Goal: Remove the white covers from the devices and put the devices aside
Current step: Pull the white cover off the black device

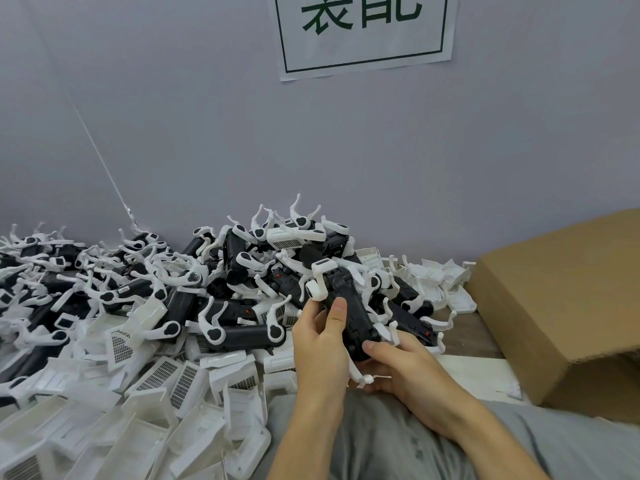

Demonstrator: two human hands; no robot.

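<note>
Grey wall [173, 133] backs a heap [214, 289] of devices at nine o'clock, loose covers [114, 403] at seven. Both hands grip one device [348, 315] at centre: left hand [320, 337], right hand [398, 367], possibly pinching its legs.

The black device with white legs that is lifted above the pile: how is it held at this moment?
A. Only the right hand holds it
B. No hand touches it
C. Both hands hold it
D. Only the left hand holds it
C: the left hand and the right hand both have fingers curled round the black device, with each thumb pressed on its dark body.
</note>
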